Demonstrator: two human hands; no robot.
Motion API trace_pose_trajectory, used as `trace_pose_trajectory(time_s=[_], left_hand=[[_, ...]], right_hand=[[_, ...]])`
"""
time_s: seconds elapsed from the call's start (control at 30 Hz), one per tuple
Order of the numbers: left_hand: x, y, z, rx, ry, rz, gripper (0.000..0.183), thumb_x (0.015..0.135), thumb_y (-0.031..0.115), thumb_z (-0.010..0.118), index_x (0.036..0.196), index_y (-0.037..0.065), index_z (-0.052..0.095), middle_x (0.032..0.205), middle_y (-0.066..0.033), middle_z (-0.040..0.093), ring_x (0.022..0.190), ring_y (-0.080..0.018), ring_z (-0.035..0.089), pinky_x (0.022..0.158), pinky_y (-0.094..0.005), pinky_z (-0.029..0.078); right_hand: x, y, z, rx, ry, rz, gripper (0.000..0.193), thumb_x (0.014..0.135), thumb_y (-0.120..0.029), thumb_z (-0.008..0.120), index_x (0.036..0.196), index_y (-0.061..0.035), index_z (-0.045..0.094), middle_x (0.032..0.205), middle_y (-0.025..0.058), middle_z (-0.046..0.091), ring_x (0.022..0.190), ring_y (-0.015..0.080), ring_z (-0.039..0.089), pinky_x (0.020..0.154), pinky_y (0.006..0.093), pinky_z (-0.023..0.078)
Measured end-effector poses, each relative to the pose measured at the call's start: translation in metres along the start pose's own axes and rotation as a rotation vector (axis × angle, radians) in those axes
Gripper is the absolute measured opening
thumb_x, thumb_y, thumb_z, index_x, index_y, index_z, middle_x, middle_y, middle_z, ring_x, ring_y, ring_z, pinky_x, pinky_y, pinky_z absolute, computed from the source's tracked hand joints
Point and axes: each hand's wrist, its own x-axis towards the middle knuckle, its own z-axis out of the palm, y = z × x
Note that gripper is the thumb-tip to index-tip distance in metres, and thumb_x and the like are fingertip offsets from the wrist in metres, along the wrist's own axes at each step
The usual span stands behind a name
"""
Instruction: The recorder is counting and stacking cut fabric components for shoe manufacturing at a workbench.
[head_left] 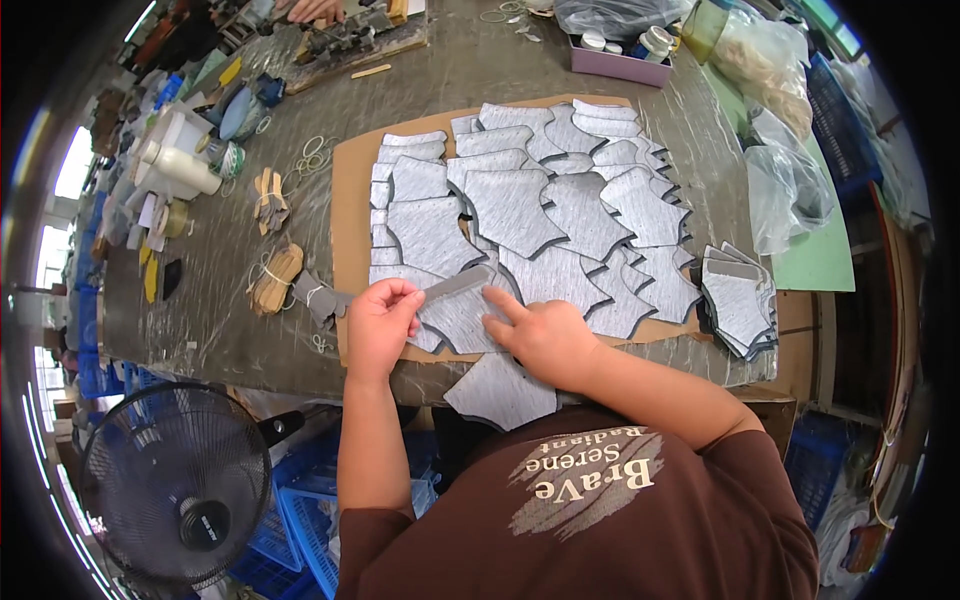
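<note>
Many light grey, curved cut-out pieces (515, 205) of sheet material overlap in rows on a brown cardboard sheet (352, 190). My left hand (378, 325) pinches the left end of a narrow dark grey strip (448, 287), which lies slantwise over a piece near the front of the sheet. Fingers spread, my right hand (550, 340) rests on that piece, its fingertips beside the strip's right end. Below it, a loose cut-out piece (503, 388) overhangs the front table edge near my body. At the right stands a pile of pieces (735, 305) with a dark strip along the top one.
Left of the cardboard lie banded bundles of tan strips (277, 280) and grey strips (318, 298). A black fan (175, 490) stands at the lower left. Behind are a purple box (625, 65) with jars, plastic bags (785, 190), a white bottle (180, 167) and another person's hand (315, 10).
</note>
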Motion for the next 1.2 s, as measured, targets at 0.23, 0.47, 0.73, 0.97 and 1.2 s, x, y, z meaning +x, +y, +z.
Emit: trace_pose_trajectory(time_s=[0.23,0.47,0.73,0.97,1.2], left_hand=[[0.008,0.001,0.003,0.080,-0.015,-0.068,0.004,0.082,0.005,0.064,0.082,0.001,0.063,0.064,0.0007,0.058,0.051,-0.0045,0.051,0.045,-0.0193,0.040],[0.007,0.000,0.004,0.078,-0.007,-0.088,0.005,0.081,0.005,0.064,0.082,0.000,0.063,0.064,0.0002,0.058,0.050,-0.0048,0.051,0.044,-0.0194,0.040],[0.008,0.000,0.004,0.107,0.011,-0.096,0.007,0.080,0.006,0.065,0.082,0.000,0.064,0.065,-0.0009,0.060,0.050,-0.0054,0.052,0.044,-0.0198,0.041],[0.008,0.001,0.004,0.109,0.017,-0.109,0.008,0.080,0.007,0.065,0.083,0.000,0.064,0.066,-0.0015,0.061,0.051,-0.0057,0.053,0.045,-0.0202,0.041],[0.009,-0.003,0.002,0.044,0.004,-0.107,0.007,0.080,0.006,0.065,0.083,0.000,0.064,0.067,-0.0022,0.061,0.051,-0.0061,0.053,0.045,-0.0203,0.041]], right_hand=[[0.003,0.002,0.009,-0.058,0.034,0.041,0.036,0.072,-0.014,0.056,0.106,-0.0040,0.058,0.123,0.0095,0.056,0.054,0.0155,0.059,0.049,0.0297,0.047],[0.004,0.002,0.011,-0.084,0.063,0.037,0.031,0.073,-0.014,0.056,0.102,-0.0032,0.059,0.123,0.0116,0.055,0.050,0.0152,0.057,0.045,0.0297,0.046],[0.005,-0.001,0.008,-0.109,0.030,0.052,0.031,0.072,-0.014,0.056,0.101,-0.0032,0.059,0.119,0.0127,0.054,0.050,0.0155,0.057,0.046,0.0294,0.046],[0.003,0.001,0.015,-0.096,0.061,0.059,0.029,0.072,-0.013,0.057,0.099,-0.0035,0.058,0.120,0.0126,0.051,0.051,0.0154,0.057,0.047,0.0300,0.047],[0.005,0.001,0.011,-0.110,0.087,0.052,0.022,0.072,-0.013,0.057,0.092,-0.0046,0.058,0.134,0.0161,0.046,0.049,0.0133,0.055,0.045,0.0289,0.046]])
